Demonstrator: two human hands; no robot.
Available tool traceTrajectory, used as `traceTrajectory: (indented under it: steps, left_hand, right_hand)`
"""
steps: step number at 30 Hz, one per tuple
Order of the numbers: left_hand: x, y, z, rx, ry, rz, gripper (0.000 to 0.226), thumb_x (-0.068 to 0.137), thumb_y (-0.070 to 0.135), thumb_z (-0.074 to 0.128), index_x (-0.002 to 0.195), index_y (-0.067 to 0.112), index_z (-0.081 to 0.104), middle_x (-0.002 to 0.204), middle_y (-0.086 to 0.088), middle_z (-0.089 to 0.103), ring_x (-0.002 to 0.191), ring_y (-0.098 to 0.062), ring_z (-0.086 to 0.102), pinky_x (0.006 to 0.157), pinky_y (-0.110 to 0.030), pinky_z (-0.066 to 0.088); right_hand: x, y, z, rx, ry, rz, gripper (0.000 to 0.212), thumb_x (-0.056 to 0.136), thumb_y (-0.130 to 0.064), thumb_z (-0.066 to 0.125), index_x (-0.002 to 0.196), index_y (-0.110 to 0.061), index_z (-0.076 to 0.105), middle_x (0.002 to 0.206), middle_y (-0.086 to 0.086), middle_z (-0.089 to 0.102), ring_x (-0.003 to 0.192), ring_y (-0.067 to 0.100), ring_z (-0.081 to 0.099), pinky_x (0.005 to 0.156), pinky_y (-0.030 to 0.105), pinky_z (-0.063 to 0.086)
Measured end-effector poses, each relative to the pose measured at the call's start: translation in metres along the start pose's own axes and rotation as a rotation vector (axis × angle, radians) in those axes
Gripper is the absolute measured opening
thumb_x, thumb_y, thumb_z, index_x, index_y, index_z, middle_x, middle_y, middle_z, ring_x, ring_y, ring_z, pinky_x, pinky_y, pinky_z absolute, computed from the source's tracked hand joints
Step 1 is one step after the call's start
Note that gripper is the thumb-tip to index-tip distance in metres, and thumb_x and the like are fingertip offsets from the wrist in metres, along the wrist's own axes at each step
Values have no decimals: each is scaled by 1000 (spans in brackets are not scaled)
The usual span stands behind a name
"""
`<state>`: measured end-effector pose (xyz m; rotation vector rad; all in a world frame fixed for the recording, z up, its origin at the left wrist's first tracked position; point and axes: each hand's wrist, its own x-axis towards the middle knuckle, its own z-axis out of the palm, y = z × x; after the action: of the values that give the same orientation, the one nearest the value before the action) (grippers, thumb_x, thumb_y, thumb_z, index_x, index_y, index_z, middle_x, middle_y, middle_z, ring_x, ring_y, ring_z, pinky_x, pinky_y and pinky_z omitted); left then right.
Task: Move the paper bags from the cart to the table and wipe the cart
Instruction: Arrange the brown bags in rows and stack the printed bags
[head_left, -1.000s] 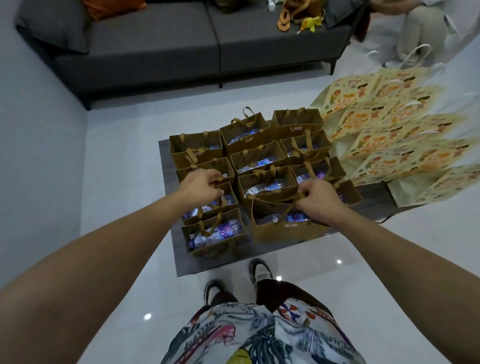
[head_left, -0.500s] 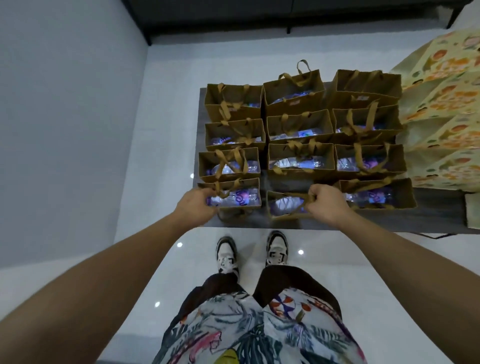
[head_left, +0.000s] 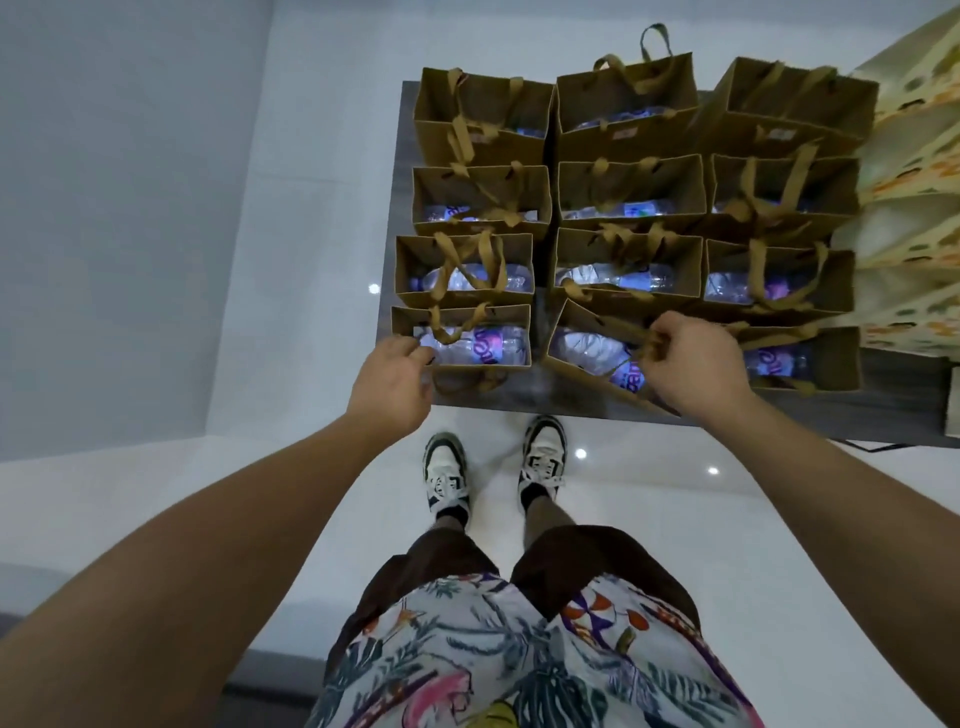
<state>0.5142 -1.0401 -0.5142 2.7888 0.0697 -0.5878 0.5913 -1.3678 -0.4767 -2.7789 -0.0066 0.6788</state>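
Several brown paper bags with ribbon handles, each holding a water bottle, stand in rows on a low dark table (head_left: 519, 402). My left hand (head_left: 395, 376) is at the left corner of the near-left bag (head_left: 467, 338), its curled fingers pinching the bag's edge. My right hand (head_left: 693, 364) grips the ribbon handles of the near-middle bag (head_left: 582, 345), which sits skewed and tilted. A third front-row bag (head_left: 810, 364) stands just right of that hand. No cart is in view.
Yellow patterned bags (head_left: 914, 218) lie stacked along the table's right side. A grey wall (head_left: 130, 208) runs close on the left. My shoes (head_left: 447, 473) stand on glossy white floor right against the table's near edge.
The view has tipped down toward my feet. Both hands have stayed on the front-row bags and drawn toward the table's near edge. The near-middle bag now sits skewed.
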Motion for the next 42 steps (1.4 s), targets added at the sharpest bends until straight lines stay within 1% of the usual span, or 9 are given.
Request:
traceTrajectory:
  steps: [4,8,11,15,19,23,29,34,42]
  left_hand:
    - [17,-4,16,0,-65,94,37,96,21,61,133,21,63,128,-8,65,113,-29,59,97,-38,52]
    - [34,-6,33,21,-195,76,32,103,24,50,132,30,60,120,-7,66,102,-28,64,89,-40,57]
    - [46,-11,36,-10,-185,38,27,100,22,56,124,29,65,111,-9,67,95,-29,65,85,-37,57]
    - [62,-17,39,-88,-131,-27,23,93,8,56,107,15,73,103,-10,70,98,-31,65,85,-35,52]
    - [64,-16,39,-89,-177,-28,23,99,14,59,119,14,69,109,-9,65,100,-28,63,95,-40,54]
    - [67,-18,40,-117,-169,-50,20,98,13,57,111,13,72,105,-10,68,99,-29,64,92,-41,54]
    - [70,-12,38,-154,-207,-68,18,100,24,57,112,23,71,108,-4,66,97,-22,61,83,-29,50]
    - [72,20,20,-192,-197,-17,18,96,26,64,112,23,71,115,-3,67,105,-24,62,92,-42,56]
    - [96,109,0,-149,-122,144,16,95,25,63,107,21,73,101,-1,71,95,-21,65,85,-39,57]
  right_hand:
    - [-12,-18,19,-101,165,-92,54,81,-34,77,128,-13,60,127,13,59,116,38,51,94,47,43]
    - [-26,-30,49,-75,350,-136,52,86,-36,75,130,-13,62,132,9,61,130,33,43,106,45,35]
    - [-33,-26,68,-72,333,-129,49,87,-41,72,127,-14,64,128,8,64,131,33,44,106,47,36]
    - [-41,-20,82,-41,356,-129,41,89,-39,72,121,-15,67,123,6,67,128,33,48,104,45,36]
    - [-44,-17,87,-4,405,-129,37,88,-33,74,118,-12,69,115,8,70,122,35,52,100,45,39]
    - [-46,-16,89,26,414,-92,34,87,-32,76,114,-12,70,111,7,70,118,33,52,97,45,41]
    - [-53,-16,90,55,410,-60,36,86,-30,77,116,-11,71,108,8,72,115,34,55,94,44,43]
    - [-61,-12,89,56,406,-20,44,83,-31,79,120,-11,70,110,8,72,113,34,55,94,43,44]
    - [-80,33,66,93,449,108,40,84,-28,77,120,-12,70,113,6,71,113,32,54,96,40,43]
